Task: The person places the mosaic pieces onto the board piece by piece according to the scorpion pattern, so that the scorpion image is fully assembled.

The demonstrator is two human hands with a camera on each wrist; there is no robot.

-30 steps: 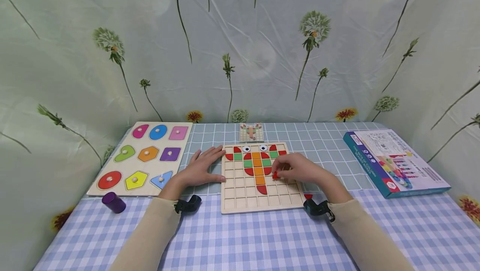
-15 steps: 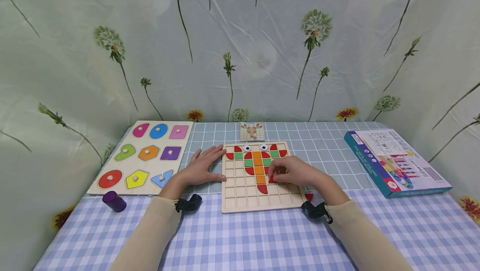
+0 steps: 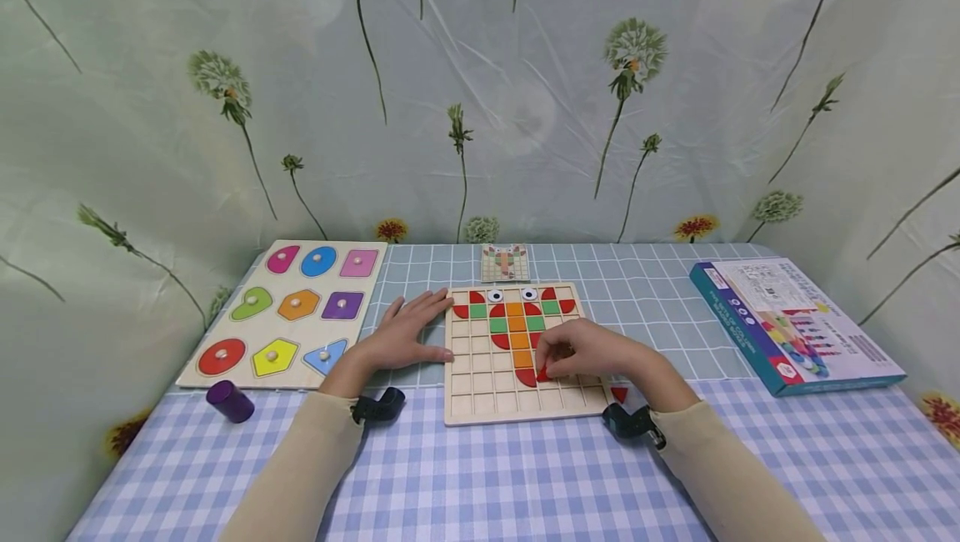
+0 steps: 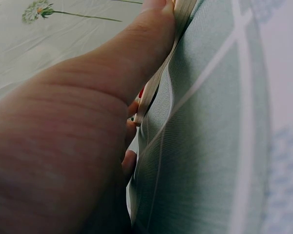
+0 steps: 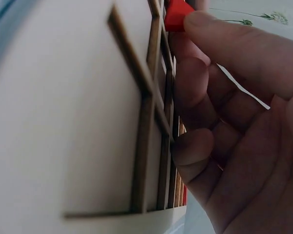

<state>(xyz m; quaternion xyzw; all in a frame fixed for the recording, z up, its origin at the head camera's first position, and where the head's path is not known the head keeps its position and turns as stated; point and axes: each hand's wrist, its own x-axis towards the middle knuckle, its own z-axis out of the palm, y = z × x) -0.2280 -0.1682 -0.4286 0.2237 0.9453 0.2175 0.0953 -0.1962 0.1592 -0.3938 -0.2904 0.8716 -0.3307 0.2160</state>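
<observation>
A wooden grid board [image 3: 480, 405] lies on the table, part filled with red, green and orange pieces and two eye pieces. My right hand [image 3: 585, 348] pinches a small red piece [image 5: 178, 18] between thumb and finger, low over the grid, just right of the bottom red quarter-circle [image 3: 526, 377]. The piece is partly hidden by the fingertips, so I cannot tell its full shape. My left hand [image 3: 402, 338] has its fingers extended beside the board's left side; thumb tip and fingertips are right at that edge. Another red triangle [image 3: 619, 393] lies off the board's right edge, near the right wrist.
Behind the board stands a small pattern card [image 3: 505, 263]. To the left lie a knobbed shape puzzle [image 3: 288, 342] and a purple cylinder [image 3: 229, 402]. A flat toy box [image 3: 795, 325] rests at the right. A floral curtain [image 3: 525, 92] closes off the back.
My right hand has shifted left and toward the near side with the red piece, from the grid's right part to beside the bottom quarter-circle. The left hand stays in place.
</observation>
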